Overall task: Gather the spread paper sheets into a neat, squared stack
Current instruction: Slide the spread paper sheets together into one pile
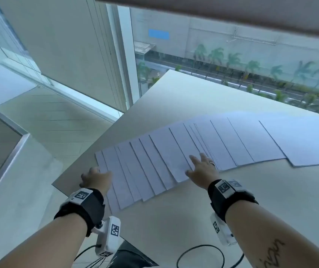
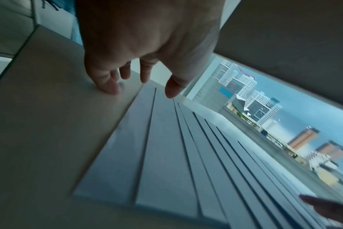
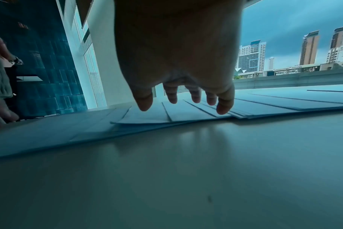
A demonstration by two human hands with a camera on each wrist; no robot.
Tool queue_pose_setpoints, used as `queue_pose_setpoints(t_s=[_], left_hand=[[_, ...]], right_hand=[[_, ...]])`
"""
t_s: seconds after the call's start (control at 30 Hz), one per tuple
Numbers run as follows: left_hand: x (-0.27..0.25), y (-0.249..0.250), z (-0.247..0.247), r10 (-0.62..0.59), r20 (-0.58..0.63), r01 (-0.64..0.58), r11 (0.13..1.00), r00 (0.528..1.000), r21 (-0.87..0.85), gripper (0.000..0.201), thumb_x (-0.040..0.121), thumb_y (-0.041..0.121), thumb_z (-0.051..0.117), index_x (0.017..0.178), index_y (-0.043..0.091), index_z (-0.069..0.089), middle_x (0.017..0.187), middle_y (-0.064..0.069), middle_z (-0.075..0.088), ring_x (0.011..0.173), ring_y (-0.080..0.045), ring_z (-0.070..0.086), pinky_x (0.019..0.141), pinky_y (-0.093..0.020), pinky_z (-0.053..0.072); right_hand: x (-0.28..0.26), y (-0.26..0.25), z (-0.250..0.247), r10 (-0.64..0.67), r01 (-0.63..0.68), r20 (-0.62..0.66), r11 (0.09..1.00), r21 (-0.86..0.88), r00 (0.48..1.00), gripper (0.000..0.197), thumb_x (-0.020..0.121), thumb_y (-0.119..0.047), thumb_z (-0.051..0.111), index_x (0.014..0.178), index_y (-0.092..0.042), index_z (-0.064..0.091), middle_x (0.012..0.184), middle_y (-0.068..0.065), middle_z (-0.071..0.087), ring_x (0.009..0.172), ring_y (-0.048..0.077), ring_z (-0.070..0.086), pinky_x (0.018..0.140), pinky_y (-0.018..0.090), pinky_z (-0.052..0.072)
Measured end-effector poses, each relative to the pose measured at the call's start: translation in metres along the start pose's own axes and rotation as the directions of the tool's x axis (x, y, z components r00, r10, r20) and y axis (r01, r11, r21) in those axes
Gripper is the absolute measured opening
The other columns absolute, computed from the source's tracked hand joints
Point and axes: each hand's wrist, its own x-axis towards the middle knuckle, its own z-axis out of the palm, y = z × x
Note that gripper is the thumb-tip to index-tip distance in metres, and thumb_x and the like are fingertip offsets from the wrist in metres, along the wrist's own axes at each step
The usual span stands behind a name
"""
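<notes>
Several white paper sheets (image 1: 222, 144) lie fanned in an overlapping row across the beige table (image 1: 174, 219), from near left to far right. My left hand (image 1: 94, 178) sits at the fan's left end, fingers loosely bent, fingertips (image 2: 112, 88) touching the table beside the outermost sheet (image 2: 112, 162). My right hand (image 1: 201, 167) hovers over the middle of the fan with spread, relaxed fingers (image 3: 223, 106) just above or touching the sheets (image 3: 147, 116). Neither hand holds paper.
The table's left edge (image 1: 89, 151) runs close to my left hand, with floor and a glass wall (image 1: 127, 55) beyond. A black cable (image 1: 199, 254) loops on the table near my body. Bare tabletop stretches in front of the fan.
</notes>
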Motion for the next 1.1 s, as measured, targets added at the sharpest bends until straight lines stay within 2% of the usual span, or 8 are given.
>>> queue_pose_setpoints(t_s=[0.13,0.27,0.37,0.47,0.53,0.67,0.87,1.1], left_hand=[[0.010,0.007,0.000,-0.129,0.042,0.135,0.929,0.991,-0.345,0.045,0.076,0.015,0.050,0.120,0.005,0.048,0.111,-0.021,0.051,0.082,-0.036,0.057,0.073,-0.038,0.047],[0.013,0.014,0.003,-0.148,0.161,0.206,0.865,0.976,-0.458,0.019,0.081,0.012,0.050,0.094,0.000,0.056,0.064,-0.012,0.048,0.051,-0.021,0.040,0.052,-0.027,0.036],[0.012,0.014,0.006,-0.160,0.157,0.211,0.886,0.975,-0.412,0.016,0.080,0.017,0.055,0.079,0.001,0.051,0.072,-0.009,0.049,0.064,-0.024,0.047,0.065,-0.030,0.041],[0.023,0.010,0.007,-0.152,0.175,0.206,0.915,0.973,-0.347,0.058,0.055,0.037,0.062,0.100,0.002,0.056,0.105,-0.012,0.054,0.105,-0.033,0.053,0.094,-0.042,0.046],[0.031,0.007,0.008,-0.144,0.200,0.213,0.894,0.969,-0.394,0.072,0.048,0.038,0.061,0.111,0.004,0.054,0.117,-0.013,0.052,0.111,-0.032,0.050,0.094,-0.045,0.046],[0.021,0.015,-0.004,-0.111,0.198,0.193,0.863,0.974,-0.467,0.060,0.070,0.020,0.062,0.121,0.001,0.037,0.107,-0.014,0.049,0.091,-0.028,0.046,0.073,-0.036,0.039],[0.026,0.016,0.003,-0.064,0.316,0.216,0.854,0.947,-0.474,0.058,0.078,0.025,0.060,0.128,0.003,0.042,0.123,-0.004,0.047,0.111,-0.028,0.044,0.089,-0.037,0.033],[0.034,0.022,0.010,-0.039,0.393,0.233,0.858,0.919,-0.458,0.063,0.081,0.020,0.063,0.135,-0.001,0.039,0.148,-0.015,0.035,0.138,-0.030,0.031,0.111,-0.044,0.024]], right_hand=[[0.000,-0.009,0.009,0.000,0.007,0.073,0.996,-0.089,0.997,0.060,0.084,-0.037,0.050,0.139,-0.028,0.028,0.151,0.009,0.014,0.140,0.035,0.013,0.106,0.048,0.034],[-0.002,-0.011,0.017,0.007,0.007,0.083,0.987,-0.161,0.997,0.062,0.085,-0.042,0.050,0.139,-0.032,0.022,0.156,0.007,0.004,0.143,0.035,0.007,0.109,0.049,0.030],[-0.003,-0.013,0.022,-0.015,0.032,0.106,0.985,-0.167,0.994,0.070,0.085,-0.047,0.050,0.144,-0.036,0.015,0.159,0.005,-0.003,0.145,0.035,0.001,0.114,0.049,0.023],[-0.002,-0.016,0.024,-0.019,0.037,0.120,0.987,-0.155,0.993,0.075,0.084,-0.049,0.052,0.146,-0.038,0.012,0.159,0.004,-0.003,0.145,0.035,-0.001,0.116,0.050,0.019],[-0.003,-0.017,0.023,-0.016,0.034,0.126,0.989,-0.147,0.992,0.076,0.083,-0.050,0.053,0.146,-0.038,0.013,0.159,0.004,-0.003,0.145,0.035,-0.001,0.116,0.049,0.018],[-0.003,-0.018,0.019,-0.017,0.035,0.149,0.992,-0.121,0.989,0.075,0.083,-0.048,0.055,0.146,-0.038,0.014,0.159,0.004,-0.003,0.145,0.036,-0.002,0.116,0.048,0.015],[-0.002,-0.020,0.013,-0.015,0.032,0.166,0.994,-0.101,0.986,0.069,0.084,-0.050,0.053,0.143,-0.036,0.021,0.156,0.006,0.005,0.143,0.038,0.002,0.115,0.048,0.016],[0.012,-0.019,-0.008,0.024,-0.024,0.074,1.000,0.004,0.997,0.065,0.086,-0.046,0.048,0.144,-0.024,0.027,0.146,0.010,0.030,0.136,0.036,0.026,0.109,0.045,0.027]])
